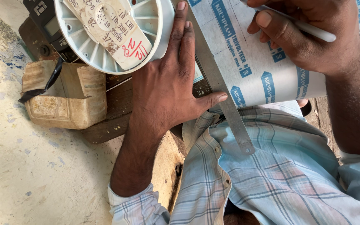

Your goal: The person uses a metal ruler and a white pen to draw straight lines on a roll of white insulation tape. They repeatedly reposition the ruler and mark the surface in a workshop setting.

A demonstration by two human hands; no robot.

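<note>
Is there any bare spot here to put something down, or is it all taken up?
Bare floor lies open below the box and left of the left hand. It is crowded higher up: the spool, the ruler under the left hand, and the printed sheet under the right hand, which holds a pen, leave no gap.

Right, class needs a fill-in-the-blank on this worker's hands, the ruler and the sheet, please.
1. The left hand lies flat, pressing down a metal ____ on the printed white sheet.
2. The right hand holds a white ____ over the sheet.
3. The white plastic spool beside the left hand carries a paper ____ with red handwriting.
4. The person's shirt has a ____ pattern.

Missing words: ruler; pen; label; checked
</note>
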